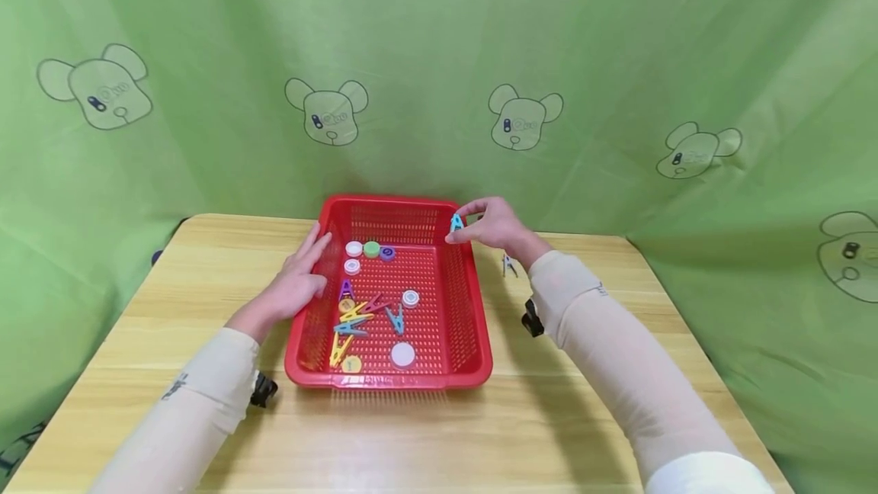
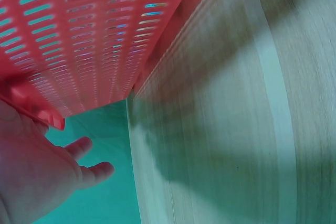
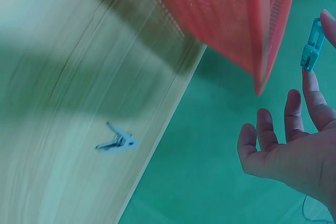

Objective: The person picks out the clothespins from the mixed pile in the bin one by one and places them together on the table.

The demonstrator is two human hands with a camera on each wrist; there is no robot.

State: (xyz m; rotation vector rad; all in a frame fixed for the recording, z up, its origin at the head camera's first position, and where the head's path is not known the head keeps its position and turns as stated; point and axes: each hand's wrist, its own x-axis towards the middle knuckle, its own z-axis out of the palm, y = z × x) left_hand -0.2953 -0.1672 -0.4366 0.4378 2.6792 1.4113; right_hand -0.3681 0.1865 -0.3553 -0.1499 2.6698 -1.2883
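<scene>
A red plastic basket stands on the wooden table. My left hand rests on its left rim, fingers stretched out; in the left wrist view that hand is beside the basket's outer wall. Above the back right corner of the rim, my right hand pinches a blue clothespin between thumb and finger. The right wrist view shows this clothespin held at its ends, with the other fingers apart from it. A greyish-blue clothespin lies on the table below the right forearm.
Inside the basket lie several clothespins, among them a yellow one and a blue one, and several round caps such as a white one and a green one. A green curtain hangs behind the table.
</scene>
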